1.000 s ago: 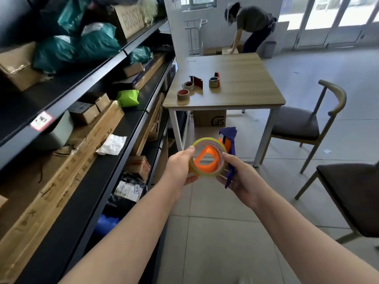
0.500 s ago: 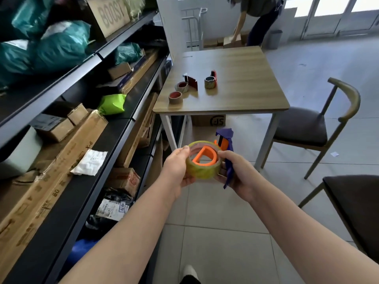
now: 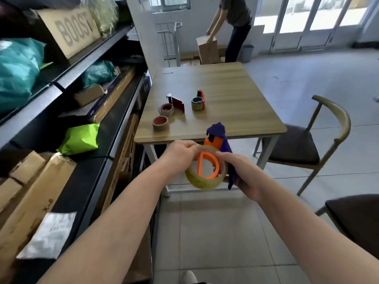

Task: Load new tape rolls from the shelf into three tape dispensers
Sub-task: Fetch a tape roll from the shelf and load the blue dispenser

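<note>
Progress: closing on table [image 3: 225,89], tilting tape roll [image 3: 196,182] flatter, pinching it in left hand [image 3: 180,153], gripping dispenser [image 3: 220,138] in right hand [image 3: 244,173].

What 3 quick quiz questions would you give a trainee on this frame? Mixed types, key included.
1. True or false: the yellowish tape roll sits around the orange hub of the purple dispenser gripped by the right hand.
2. The left hand pinches: A) the roll's rim, B) a chair, C) a box.
3. Fill in: ___ other tape rolls stand on the wooden table.
Key: 1 true; 2 A; 3 three.
</note>
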Demonstrator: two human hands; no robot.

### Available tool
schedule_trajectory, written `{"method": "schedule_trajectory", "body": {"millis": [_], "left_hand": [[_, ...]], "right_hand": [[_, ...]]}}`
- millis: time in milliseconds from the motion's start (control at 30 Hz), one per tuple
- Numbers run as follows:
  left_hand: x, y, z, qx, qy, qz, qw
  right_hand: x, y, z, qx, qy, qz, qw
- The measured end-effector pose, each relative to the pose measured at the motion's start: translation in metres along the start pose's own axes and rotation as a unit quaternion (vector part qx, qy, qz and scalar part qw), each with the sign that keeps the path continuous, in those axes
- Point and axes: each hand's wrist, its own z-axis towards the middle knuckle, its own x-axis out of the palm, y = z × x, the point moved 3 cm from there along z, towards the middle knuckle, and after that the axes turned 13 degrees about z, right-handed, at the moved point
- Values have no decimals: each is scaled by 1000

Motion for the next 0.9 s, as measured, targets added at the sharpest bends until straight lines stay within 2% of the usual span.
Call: {"method": "schedule_trajectory", "body": {"millis": [67,133,200,300,433,533,633,733,900], "left_hand": [[-10,-1,22,14,-11,23,1000],[-16,0,39,22,-62,-34,997],[-16,1,55,26,-71,-72,995],[-11,-1,78,39,-63,-5,997],[-6,-14,113,81,-103,83,988],[0,-23,151,87,-67,97,989],[10,-36,187,58,-40,50,996],[16,-53,217,3,-33,-31,999],[21,-88,264,-17,-50,14,999]], "right_hand": [[5,3,19,-2,-9,15,1000],[5,7,36,-9,-43,78,996],[-1,14,51,-23,-85,131,987],[-10,27,69,-41,-105,124,986],[-25,45,97,-48,-92,84,991],[-36,59,126,-49,-56,46,996],[-50,79,156,-55,-31,37,997],[-69,107,188,-48,-38,109,992],[-96,146,237,4,-18,55,998]]}}
